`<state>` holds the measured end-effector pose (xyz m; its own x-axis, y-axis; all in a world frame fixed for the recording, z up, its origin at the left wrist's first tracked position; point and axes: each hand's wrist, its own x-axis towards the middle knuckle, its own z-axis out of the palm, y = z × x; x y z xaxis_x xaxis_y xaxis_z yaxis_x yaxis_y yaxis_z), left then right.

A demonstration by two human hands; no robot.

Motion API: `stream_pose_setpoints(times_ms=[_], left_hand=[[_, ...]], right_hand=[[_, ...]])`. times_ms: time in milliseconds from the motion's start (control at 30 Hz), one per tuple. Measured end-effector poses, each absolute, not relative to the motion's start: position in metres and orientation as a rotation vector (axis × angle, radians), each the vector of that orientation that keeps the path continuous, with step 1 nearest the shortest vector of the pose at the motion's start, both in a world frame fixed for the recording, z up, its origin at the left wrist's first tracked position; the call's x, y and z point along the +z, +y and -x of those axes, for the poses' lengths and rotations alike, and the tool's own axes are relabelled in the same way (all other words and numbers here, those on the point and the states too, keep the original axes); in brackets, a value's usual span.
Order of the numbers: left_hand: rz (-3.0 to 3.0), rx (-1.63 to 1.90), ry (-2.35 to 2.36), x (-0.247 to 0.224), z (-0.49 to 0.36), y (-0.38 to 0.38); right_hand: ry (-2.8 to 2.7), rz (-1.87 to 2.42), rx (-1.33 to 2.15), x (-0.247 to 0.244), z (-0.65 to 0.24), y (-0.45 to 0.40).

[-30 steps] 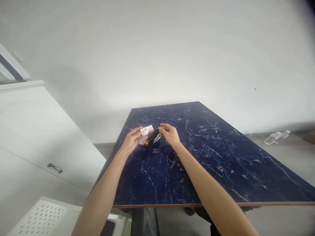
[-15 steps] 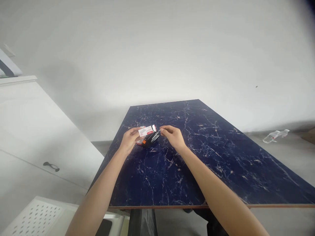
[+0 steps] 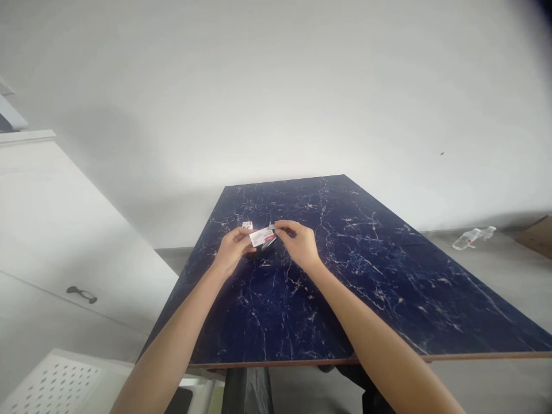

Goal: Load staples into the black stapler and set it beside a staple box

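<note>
My left hand grips a small white and red cardboard box between thumb and fingers, tilted just above the table. At the right end of this box, my right hand pinches a small grey piece, too small to identify. Directly below the box lies a black object with shiny pale stripes, mostly covered by the box and my left hand. A second white and red box shows behind my left fingers.
The dark blue marble-patterned table stands against a pale wall. A white cabinet rises on the left, above a perforated white chair. Clear plastic bottles and a brown carton are on the floor at right.
My right hand has come left to the end of the box, which has shifted slightly right and down. The orange part of the black object is now hidden. The view has shifted slightly.
</note>
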<state>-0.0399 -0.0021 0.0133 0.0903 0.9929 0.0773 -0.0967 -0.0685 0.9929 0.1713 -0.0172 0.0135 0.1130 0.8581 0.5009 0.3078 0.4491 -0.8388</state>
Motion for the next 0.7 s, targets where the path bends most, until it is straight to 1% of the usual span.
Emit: stream_pose_setpoints(times_ms=[167,300,367,500,567,700], left_hand=[[-1.237,1.243,1.024,0.019,0.036,-0.007],[-1.268,1.232,1.023,0.018,0.037,-0.006],[-1.271,1.22,0.999,0.017,0.037,-0.006],[-1.218,1.191,0.943,0.015,0.038,-0.005],[-1.19,1.193,0.927,0.014,0.038,-0.004],[-1.21,1.209,0.955,0.016,0.036,-0.005]], right_hand=[[-1.591,1.108,0.402,0.019,-0.182,-0.017],[-1.666,1.168,0.388,0.022,-0.185,-0.017],[-1.657,1.184,0.422,0.023,-0.185,-0.018],[-1.537,1.141,0.625,0.025,-0.188,-0.017],[-1.525,1.136,0.647,0.026,-0.191,-0.017],[-1.694,1.103,0.43,0.026,-0.195,-0.018]])
